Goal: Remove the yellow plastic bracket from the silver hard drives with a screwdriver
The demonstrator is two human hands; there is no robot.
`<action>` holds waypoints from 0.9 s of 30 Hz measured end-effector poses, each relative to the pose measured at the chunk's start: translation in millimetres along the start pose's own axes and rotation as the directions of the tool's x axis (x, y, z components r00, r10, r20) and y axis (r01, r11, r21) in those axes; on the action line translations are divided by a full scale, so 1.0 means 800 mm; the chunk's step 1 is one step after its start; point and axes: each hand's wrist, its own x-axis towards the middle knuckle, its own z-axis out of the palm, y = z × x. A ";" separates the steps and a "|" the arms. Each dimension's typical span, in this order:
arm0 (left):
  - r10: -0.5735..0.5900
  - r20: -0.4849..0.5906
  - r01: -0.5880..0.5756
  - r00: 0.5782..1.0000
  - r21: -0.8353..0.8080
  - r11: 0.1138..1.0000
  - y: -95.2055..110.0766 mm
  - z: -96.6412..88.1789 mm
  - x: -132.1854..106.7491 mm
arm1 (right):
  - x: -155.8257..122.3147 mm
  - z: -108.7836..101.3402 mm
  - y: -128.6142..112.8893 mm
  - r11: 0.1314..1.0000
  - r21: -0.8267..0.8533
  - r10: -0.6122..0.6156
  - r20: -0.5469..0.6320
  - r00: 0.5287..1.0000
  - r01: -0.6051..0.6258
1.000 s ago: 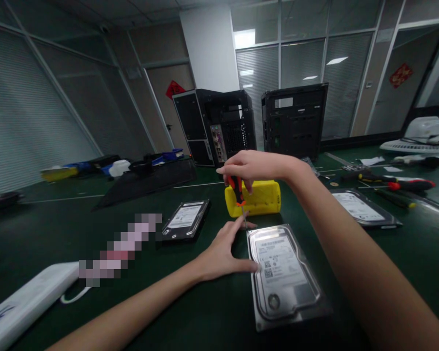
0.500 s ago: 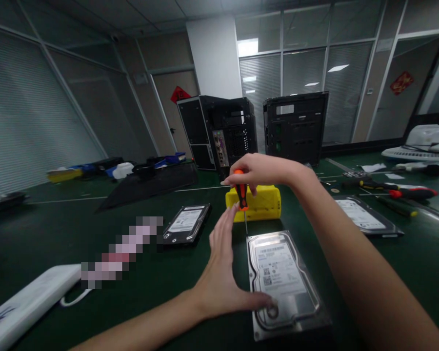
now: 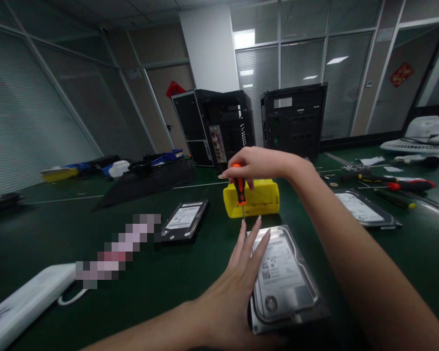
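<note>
Silver hard drive (image 3: 290,280) lies near the yellow bin (image 3: 264,199).

On the table (image 3: 161,292), a hard drive (image 3: 289,282) lies near, right of centre, with the left hand (image 3: 223,297) over its left edge. The right hand (image 3: 254,165) holds a screwdriver (image 3: 241,194) above its far left corner. A box (image 3: 265,197) lies just behind the drive. A second drive (image 3: 185,219) lies left, a third drive (image 3: 360,209) right, with tools (image 3: 411,185) beyond. Far behind the box stand a computer case (image 3: 190,122) and, to its right, another case (image 3: 300,129).
</note>
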 end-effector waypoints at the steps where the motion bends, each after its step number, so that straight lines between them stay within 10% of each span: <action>1: -0.006 -0.006 0.006 1.000 -0.008 1.000 0.001 0.000 0.001 | 0.000 0.000 0.000 1.000 -0.004 -0.007 -0.005 1.000 0.007; 27: -0.163 -0.145 0.118 0.976 -0.278 0.953 0.009 0.006 0.009 | 0.020 0.020 0.027 0.996 -0.087 0.016 -0.206 0.978 -0.035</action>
